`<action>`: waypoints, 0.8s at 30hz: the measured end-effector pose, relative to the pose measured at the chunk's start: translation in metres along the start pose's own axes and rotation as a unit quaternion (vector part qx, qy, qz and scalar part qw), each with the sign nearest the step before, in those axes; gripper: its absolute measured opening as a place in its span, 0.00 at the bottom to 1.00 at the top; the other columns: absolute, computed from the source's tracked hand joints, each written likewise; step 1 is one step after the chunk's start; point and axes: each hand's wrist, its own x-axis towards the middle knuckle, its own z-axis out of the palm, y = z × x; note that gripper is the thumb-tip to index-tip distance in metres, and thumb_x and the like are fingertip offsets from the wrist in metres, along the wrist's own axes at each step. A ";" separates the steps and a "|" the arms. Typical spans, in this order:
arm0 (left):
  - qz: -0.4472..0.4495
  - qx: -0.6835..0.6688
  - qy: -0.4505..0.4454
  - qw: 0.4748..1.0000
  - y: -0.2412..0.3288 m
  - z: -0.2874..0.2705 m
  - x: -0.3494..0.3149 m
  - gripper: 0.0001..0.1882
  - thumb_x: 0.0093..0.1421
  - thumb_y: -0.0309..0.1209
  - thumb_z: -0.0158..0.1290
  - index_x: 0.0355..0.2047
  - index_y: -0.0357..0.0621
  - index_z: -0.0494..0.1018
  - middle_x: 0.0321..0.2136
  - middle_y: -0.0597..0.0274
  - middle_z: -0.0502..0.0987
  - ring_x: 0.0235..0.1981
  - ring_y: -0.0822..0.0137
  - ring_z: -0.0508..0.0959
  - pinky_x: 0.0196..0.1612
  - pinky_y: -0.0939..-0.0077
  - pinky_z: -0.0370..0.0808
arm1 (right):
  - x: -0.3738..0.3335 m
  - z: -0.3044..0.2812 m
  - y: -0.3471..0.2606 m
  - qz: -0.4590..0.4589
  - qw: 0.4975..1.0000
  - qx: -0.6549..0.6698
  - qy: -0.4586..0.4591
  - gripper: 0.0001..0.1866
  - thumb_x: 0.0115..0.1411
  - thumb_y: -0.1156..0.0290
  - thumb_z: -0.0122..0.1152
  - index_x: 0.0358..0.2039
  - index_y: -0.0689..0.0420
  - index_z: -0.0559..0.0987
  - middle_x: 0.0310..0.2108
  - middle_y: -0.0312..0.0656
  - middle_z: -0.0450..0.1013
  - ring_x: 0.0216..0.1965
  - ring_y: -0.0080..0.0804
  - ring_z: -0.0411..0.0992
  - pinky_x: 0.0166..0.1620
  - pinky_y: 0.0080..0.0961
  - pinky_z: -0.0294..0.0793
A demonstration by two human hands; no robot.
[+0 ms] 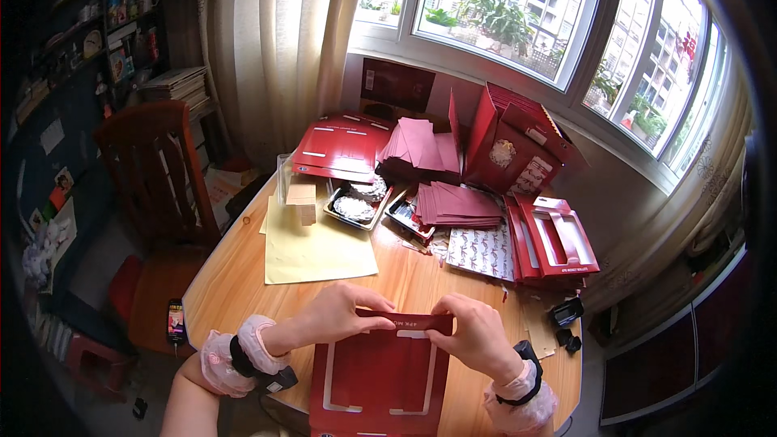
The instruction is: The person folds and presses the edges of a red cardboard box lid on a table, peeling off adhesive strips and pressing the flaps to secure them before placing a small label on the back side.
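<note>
A flat red cardboard box blank (379, 384) with white-edged slots lies at the table's near edge, its lower end running out of the picture. Along its far edge stands a narrow flap (417, 321), raised and folded. My left hand (344, 320) pinches the left end of this flap between thumb and fingers. At the right end my right hand (477, 336) grips the same flap, thumb on the near side. Both wrists carry pale frilled cuffs with black bands.
Beyond my hands lie a yellow paper sheet (320, 255), a small stack of tan cards (302, 203) and a black tray with white pieces (354, 208). Maroon envelopes (457, 205), red boxes (558, 235) and a tall red carton (518, 133) crowd the far right. A wooden chair (154, 178) stands left.
</note>
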 end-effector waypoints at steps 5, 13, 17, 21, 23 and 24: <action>-0.071 -0.118 -0.008 0.990 0.005 -0.003 0.002 0.12 0.57 0.33 0.68 0.38 0.39 0.84 0.30 0.64 0.84 0.28 0.76 0.80 0.29 0.80 0.77 | 0.004 -0.003 0.010 0.015 0.992 0.125 -0.025 0.11 0.52 0.72 0.72 0.34 0.61 0.81 0.31 0.45 0.80 0.34 0.38 0.81 0.38 0.30 0.78; -0.140 -0.080 -0.076 0.984 0.004 -0.017 0.000 0.14 0.62 0.39 0.63 0.36 0.40 0.84 0.26 0.63 0.83 0.26 0.76 0.78 0.30 0.78 0.74 | 0.005 -0.009 0.004 0.034 0.978 0.201 -0.047 0.10 0.53 0.76 0.72 0.35 0.65 0.81 0.30 0.45 0.81 0.33 0.29 0.80 0.36 0.25 0.79; -0.141 -0.055 -0.138 0.979 0.016 -0.018 0.000 0.17 0.67 0.42 0.56 0.37 0.39 0.83 0.24 0.62 0.81 0.26 0.74 0.78 0.32 0.74 0.74 | 0.006 -0.009 0.006 0.041 0.976 0.207 -0.050 0.09 0.54 0.75 0.72 0.35 0.63 0.82 0.29 0.42 0.80 0.33 0.26 0.80 0.35 0.23 0.77; -0.095 -0.023 -0.119 0.988 0.015 -0.011 0.000 0.16 0.69 0.40 0.54 0.38 0.38 0.80 0.23 0.56 0.80 0.25 0.67 0.79 0.31 0.71 0.74 | 0.008 -0.003 0.016 0.075 0.956 0.279 -0.053 0.08 0.56 0.74 0.71 0.34 0.63 0.83 0.28 0.37 0.80 0.32 0.20 0.76 0.35 0.20 0.75; -0.073 0.008 -0.106 0.992 0.019 -0.008 0.000 0.16 0.69 0.40 0.53 0.37 0.38 0.80 0.24 0.53 0.80 0.26 0.63 0.80 0.32 0.69 0.75 | 0.010 0.004 0.025 0.070 0.945 0.317 -0.044 0.07 0.57 0.73 0.70 0.34 0.63 0.83 0.28 0.36 0.79 0.31 0.18 0.75 0.35 0.19 0.74; -0.051 0.040 -0.092 0.994 0.021 -0.006 0.000 0.16 0.69 0.40 0.53 0.37 0.38 0.79 0.25 0.51 0.80 0.27 0.59 0.81 0.32 0.67 0.75 | 0.011 0.008 0.030 0.069 0.941 0.328 -0.043 0.07 0.58 0.73 0.70 0.33 0.64 0.83 0.28 0.36 0.79 0.31 0.18 0.75 0.35 0.20 0.74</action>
